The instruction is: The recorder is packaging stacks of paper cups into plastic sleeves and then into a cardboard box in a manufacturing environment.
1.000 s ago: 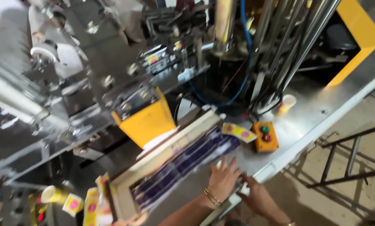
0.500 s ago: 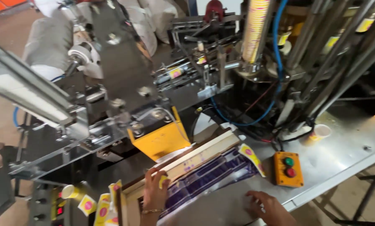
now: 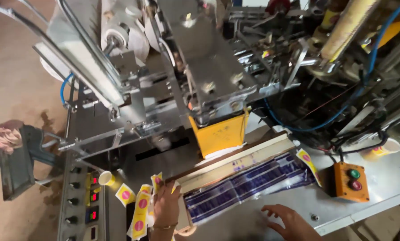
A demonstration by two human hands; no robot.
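Note:
A long wooden tray point(image 3: 240, 165) lies slanted on the steel machine table and holds a stack of blue printed sheets point(image 3: 249, 185). My left hand point(image 3: 166, 206), with a bracelet at the wrist, grips the tray's left end with its fingers on the frame. Fanned yellow cup blanks with pink dots point(image 3: 139, 209) stand just left of that hand. My right hand point(image 3: 289, 221) hovers with spread fingers over the bare table just in front of the blue stack, touching nothing.
A yellow guard point(image 3: 220, 134) hangs from the machine right behind the tray. An orange button box point(image 3: 351, 180) and a paper cup point(image 3: 383, 149) sit at the right. A control panel point(image 3: 90, 198) and a small cup point(image 3: 105, 178) are at the left. Blue hoses and cables run at the back right.
My left hand slid from the right part of the blue stack to the tray's left end. My right hand stayed near the table's front edge. The view swung left.

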